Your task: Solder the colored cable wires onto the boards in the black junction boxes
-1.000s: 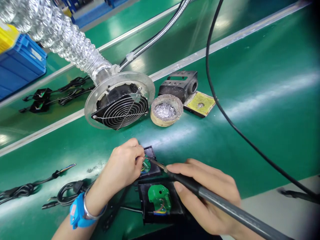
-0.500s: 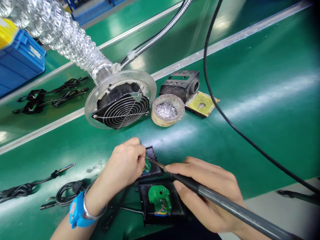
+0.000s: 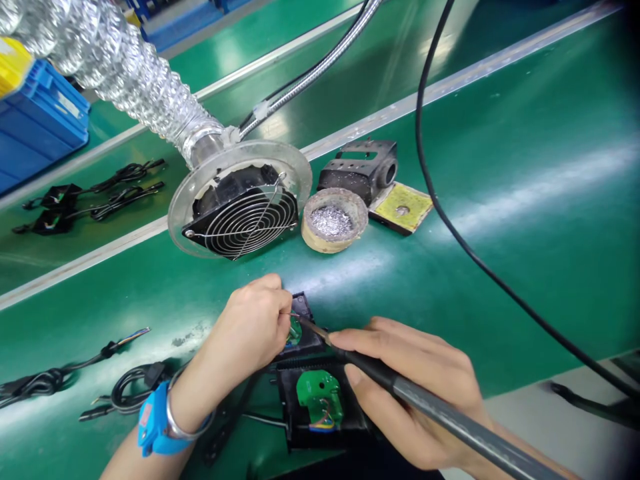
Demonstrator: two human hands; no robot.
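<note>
Iron (image 3: 423,401): long axis slants across the lower right, its tip end toward the upper left and its handle end running out at the bottom edge.
Tip: over the far board (image 3: 294,333), close by the left fingertips; exact contact is too small to tell.
Right hand (image 3: 415,373): holds the iron like a pen, thumb below and fingers above, clamped on the dark front part of the handle; back of the hand toward the right.
Left hand (image 3: 253,323): forearm rises from the lower left, wrist bearing a blue band (image 3: 154,427); fingers curled, thumb and forefinger pinched together on a thin strand (image 3: 296,315) that reaches toward the tip.
Far case (image 3: 303,307): black, holding the far board, partly hidden by the left hand.
Near case (image 3: 296,439): black, just below the far one, with a green board (image 3: 309,392) and coloured wires (image 3: 321,427) inside.
Beyond the hands: fan (image 3: 240,230) on the left, then bowl (image 3: 313,239), stand (image 3: 345,179) and yellow sponge (image 3: 415,204).
Bench (image 3: 525,253): green, under all these.
</note>
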